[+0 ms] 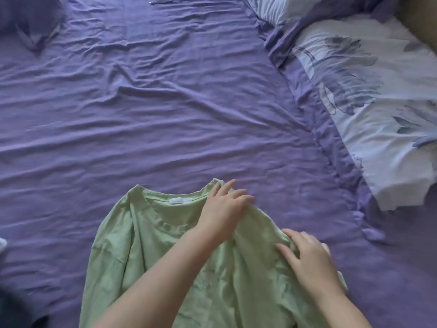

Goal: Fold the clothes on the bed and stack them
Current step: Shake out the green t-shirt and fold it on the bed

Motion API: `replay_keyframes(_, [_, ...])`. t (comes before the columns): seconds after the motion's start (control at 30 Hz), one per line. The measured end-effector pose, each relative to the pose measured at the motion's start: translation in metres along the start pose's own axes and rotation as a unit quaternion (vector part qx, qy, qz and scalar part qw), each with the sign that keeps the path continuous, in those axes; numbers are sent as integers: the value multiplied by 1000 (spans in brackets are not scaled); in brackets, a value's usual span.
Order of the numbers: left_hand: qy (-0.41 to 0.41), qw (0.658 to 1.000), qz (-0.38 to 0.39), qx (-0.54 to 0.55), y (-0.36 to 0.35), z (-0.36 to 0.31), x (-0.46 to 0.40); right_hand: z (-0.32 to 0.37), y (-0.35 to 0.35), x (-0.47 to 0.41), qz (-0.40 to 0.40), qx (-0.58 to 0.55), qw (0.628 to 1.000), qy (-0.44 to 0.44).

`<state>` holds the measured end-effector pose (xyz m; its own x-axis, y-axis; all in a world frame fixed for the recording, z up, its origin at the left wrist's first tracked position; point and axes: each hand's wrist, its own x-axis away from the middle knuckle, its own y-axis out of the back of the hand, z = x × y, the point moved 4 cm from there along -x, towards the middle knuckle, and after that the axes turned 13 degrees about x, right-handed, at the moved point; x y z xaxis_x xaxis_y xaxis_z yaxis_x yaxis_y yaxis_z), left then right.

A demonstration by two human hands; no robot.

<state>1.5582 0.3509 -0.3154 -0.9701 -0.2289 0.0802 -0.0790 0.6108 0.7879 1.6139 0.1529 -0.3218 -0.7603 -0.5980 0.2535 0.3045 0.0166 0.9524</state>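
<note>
A light green T-shirt [146, 256] lies front up on the purple bed sheet [165, 114], collar pointing away from me. My left hand [224, 207] reaches across the shirt and rests on its right shoulder beside the collar, fingers fairly straight and pointing right. My right hand [305, 256] lies flat with spread fingers on the shirt's right edge, where the sleeve area is bunched under it. The shirt's lower part runs out of view at the bottom.
A white and purple floral quilt [369, 95] is heaped along the right side. A dark garment [16, 311] sits at the bottom left corner and a white scrap [2, 243] at the left edge. The wrinkled sheet spreads wide beyond the shirt.
</note>
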Motion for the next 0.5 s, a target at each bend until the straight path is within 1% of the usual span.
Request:
replay_keyframes(0.03, [3, 1000, 28, -13, 0, 2, -5, -5, 1, 2, 27, -13, 1000, -3])
replay_keyframes(0.07, [-6, 999, 28, -23, 3, 2, -10, -8, 4, 3, 28, -45, 999, 0])
replay_keyframes(0.1, [-12, 999, 10, -29, 8, -1, -16, -15, 12, 3, -6, -83, 996, -9])
replay_keyframes(0.17, [2, 999, -50, 1, 19, -7, -32, -28, 35, -3, -110, -130, 984, -58])
replay_keyframes(0.2, [16, 998, -54, 18, 20, -13, -42, -33, 45, -8, -140, -127, 979, -77])
replay_keyframes(0.23, [27, 998, -47, 24, 20, -20, -52, -37, 51, -15, -137, -112, 981, -81])
replay_keyframes(0.3, [55, 998, 1, -11, 10, -29, -69, -44, 48, -25, -41, -25, 997, -59])
replay_keyframes(0.33, [63, 997, 40, -33, 3, -33, -73, -47, 46, -27, 5, 25, 999, -40])
replay_keyframes(0.43, [61, 984, 142, -90, -21, -43, -74, -61, 38, -21, 51, 130, 990, -10])
replay_keyframes(0.47, [55, 982, 150, -103, -26, -45, -73, -66, 36, -19, 64, 143, 988, -11])
replay_keyframes(0.5, [47, 983, 140, -107, -28, -47, -74, -73, 35, -18, 57, 102, 993, -24])
